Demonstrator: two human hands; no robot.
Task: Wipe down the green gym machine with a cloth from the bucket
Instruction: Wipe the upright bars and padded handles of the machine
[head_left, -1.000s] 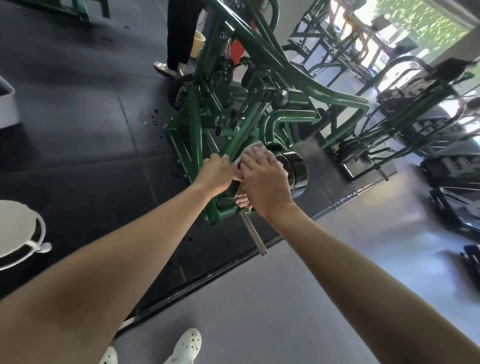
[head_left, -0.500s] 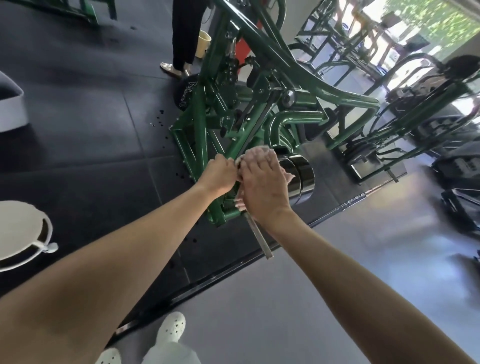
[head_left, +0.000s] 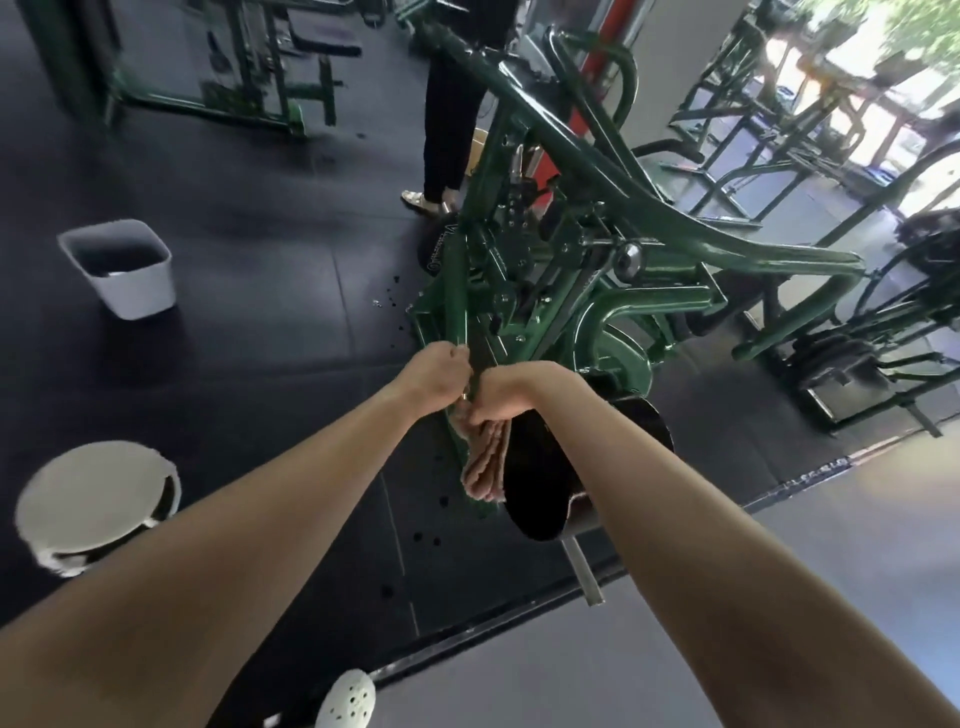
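The green gym machine (head_left: 613, 312) fills the middle of the view, its tubes slanting up and to the right. My left hand (head_left: 436, 374) grips a thin upright green bar at the machine's near end. Right beside it, my right hand (head_left: 501, 402) is bent down at the wrist and holds a pinkish folded cloth (head_left: 483, 467) against the lower part of that bar. The fingers merge with the cloth, so I cannot make out their exact hold. A round white bucket (head_left: 93, 504) with a lid stands on the floor at the left.
A black weight plate (head_left: 550, 467) on a steel sleeve (head_left: 584, 577) sits just right of the cloth. A white square bin (head_left: 122, 270) stands further left. A person in black (head_left: 447, 104) stands behind the machine. More green machines crowd the right. My white shoe (head_left: 348, 701) is on grey floor.
My right hand has gone from the top of the bar down its lower part with the cloth, wrist now bent. My left hand keeps its grip. The view has pulled back and tilted up.
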